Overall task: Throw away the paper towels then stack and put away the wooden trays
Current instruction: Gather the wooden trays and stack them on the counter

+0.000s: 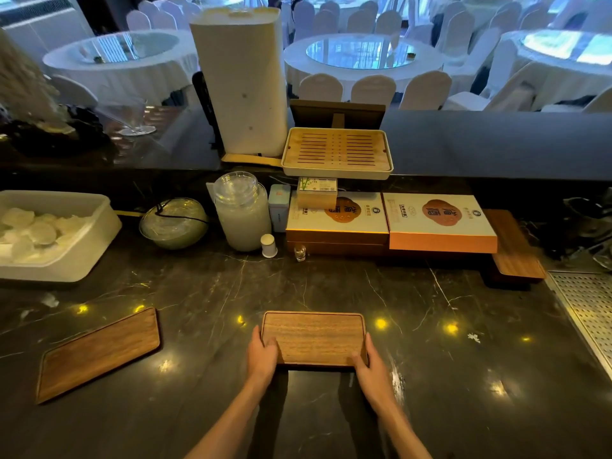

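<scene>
A rectangular wooden tray lies on the dark marble counter straight ahead of me. My left hand grips its near left corner, thumb on top. My right hand grips its near right corner the same way. A second wooden tray lies flat and angled at the front left, apart from both hands. At the right, a stack of similar wooden trays sits beside the boxes. No paper towel lies on either tray.
Along the back stand a white bin of crumpled white items, a glass bowl, a lidded jar, two orange boxes, a slatted bamboo tray and a paper towel roll. A perforated metal drain runs along the right.
</scene>
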Available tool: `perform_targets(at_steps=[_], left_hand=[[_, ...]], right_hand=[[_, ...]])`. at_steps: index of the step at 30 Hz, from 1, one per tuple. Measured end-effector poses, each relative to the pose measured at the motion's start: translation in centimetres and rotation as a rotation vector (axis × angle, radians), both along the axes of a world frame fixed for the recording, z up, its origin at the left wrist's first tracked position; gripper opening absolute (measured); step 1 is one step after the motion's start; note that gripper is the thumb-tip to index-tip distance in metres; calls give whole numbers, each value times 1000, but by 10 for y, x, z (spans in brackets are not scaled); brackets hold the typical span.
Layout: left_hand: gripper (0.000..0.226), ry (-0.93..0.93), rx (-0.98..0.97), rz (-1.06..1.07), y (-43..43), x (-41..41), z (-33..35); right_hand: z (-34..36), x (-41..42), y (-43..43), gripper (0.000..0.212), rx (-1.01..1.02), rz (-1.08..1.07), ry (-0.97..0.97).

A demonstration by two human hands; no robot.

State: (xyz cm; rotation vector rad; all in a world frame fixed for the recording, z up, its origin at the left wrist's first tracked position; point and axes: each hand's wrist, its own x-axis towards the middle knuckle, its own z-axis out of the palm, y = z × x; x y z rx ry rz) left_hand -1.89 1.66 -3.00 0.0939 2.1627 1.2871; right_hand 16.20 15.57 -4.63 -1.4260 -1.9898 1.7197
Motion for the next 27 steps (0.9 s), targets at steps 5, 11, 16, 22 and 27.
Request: perform_targets(at_steps=[5, 11, 16, 22, 27], left_hand=[[42, -52, 114, -43, -9, 6, -7], [39, -146, 121, -128, -18, -10, -2], [48, -176, 67, -189, -34, -25, 8], [33, -161, 4, -48, -99, -80, 15], [29, -157, 12, 36, -184, -126, 18]], right_hand=[[2, 3, -8, 71, -43, 19, -21], [11, 2, -5, 66, -108, -25, 5], [18, -2, -6, 67, -44, 19, -63], [37, -45, -29, 28, 433, 79, -149], [41, -142, -110, 20, 409, 385, -181]])
